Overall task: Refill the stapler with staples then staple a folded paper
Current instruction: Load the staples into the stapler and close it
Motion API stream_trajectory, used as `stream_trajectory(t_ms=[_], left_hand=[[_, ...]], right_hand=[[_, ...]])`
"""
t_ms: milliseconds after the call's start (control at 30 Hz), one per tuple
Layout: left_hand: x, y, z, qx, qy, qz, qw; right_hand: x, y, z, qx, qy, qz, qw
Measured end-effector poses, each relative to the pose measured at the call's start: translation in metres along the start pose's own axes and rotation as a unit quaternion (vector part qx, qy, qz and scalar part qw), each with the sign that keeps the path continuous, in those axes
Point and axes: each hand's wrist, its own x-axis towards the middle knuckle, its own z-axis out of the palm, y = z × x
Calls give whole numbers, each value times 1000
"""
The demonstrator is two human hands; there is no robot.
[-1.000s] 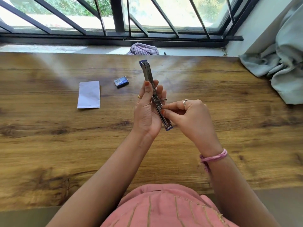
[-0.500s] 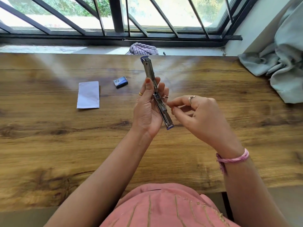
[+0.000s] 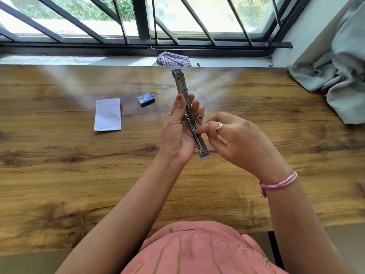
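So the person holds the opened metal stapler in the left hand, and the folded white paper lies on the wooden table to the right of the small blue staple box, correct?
Not quite. The head view shows the folded white paper lying left of the small blue staple box, not right. The left hand does hold the opened metal stapler above the wooden table.

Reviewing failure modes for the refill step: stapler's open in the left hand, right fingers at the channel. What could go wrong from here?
1. The stapler is held in the air, opened out straight, only by the left hand; it could swing or slip.
2. The right hand fingertips sit on the open channel, so a snap-back could pinch them.
3. The staple box and folded paper lie apart on the table, needing a reach.
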Motion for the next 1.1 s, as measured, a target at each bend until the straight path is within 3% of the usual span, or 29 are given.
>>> stream_trajectory(t_ms=[267,667,767,1100], left_hand=[[0,0,0,10,-12,-6,1000],[-1,2,0,19,-23,-4,1000],[0,5,0,31,-43,-1,999],[5,6,-8,124,-102,-3,987]], right_hand=[[2,6,-2,77,3,13,997],[1,9,-5,73,-28,-1,997],[-1,12,-5,109,15,-5,994],[-2,25,16,224,58,109,967]])
